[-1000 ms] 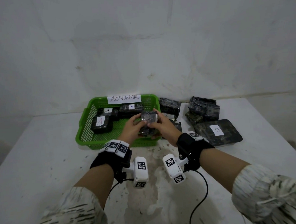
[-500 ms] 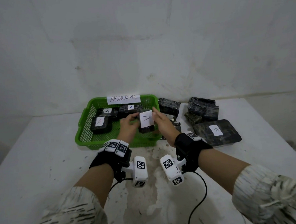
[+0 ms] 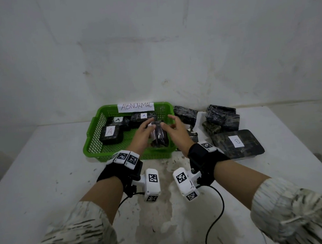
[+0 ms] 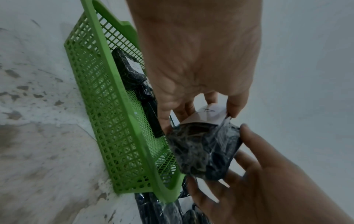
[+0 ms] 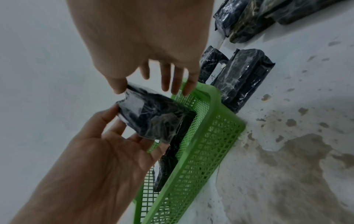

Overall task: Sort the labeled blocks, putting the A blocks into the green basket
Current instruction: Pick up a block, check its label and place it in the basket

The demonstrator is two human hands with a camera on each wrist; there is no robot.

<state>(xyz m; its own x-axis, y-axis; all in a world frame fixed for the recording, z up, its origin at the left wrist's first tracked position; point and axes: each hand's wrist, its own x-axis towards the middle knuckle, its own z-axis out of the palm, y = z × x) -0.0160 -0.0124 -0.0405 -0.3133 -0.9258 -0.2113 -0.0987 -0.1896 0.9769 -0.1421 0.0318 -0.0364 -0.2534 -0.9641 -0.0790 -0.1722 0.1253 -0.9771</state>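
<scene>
— While both hands hover over the green plastic mesh basket [image 3: 93,139], what am I looking at between them?

— I see a dark, plastic-wrapped block with a white paper label [image 3: 158,135], turned on edge above the basket's right half. On my left-wrist view the label reads "A". My left hand [image 3: 142,135] touches it with thumb and fingertips [image 4: 234,106] at the labelled end, fingers only loosely bent, not curled round it. My right hand [image 3: 176,132] is spread, fingers straight; its fingertips [image 4: 247,133] meet the block's far edge. I count both hands as open, the block resting between fingertips.

— And the basket itself?

— It sits on the stained white table [image 3: 47,185] against the pale wall [image 3: 151,47], with a white paper sign reading "ABNORMAL" [image 3: 135,106] on its back rim. Inside, I see three dark wrapped blocks with "A" labels: a large one at the left [image 3: 111,134], a smaller one behind it [image 3: 118,120], and one at the back middle [image 3: 143,117].

— Outside it?

— Just right of the basket lies a heap of dark wrapped blocks [image 3: 220,118], and nearer me a large flat block labelled "B" [image 3: 237,143]. Black wrist straps carry white marker-tagged cameras [image 3: 151,184], with a black cable [image 3: 214,213] trailing over the table.
</scene>
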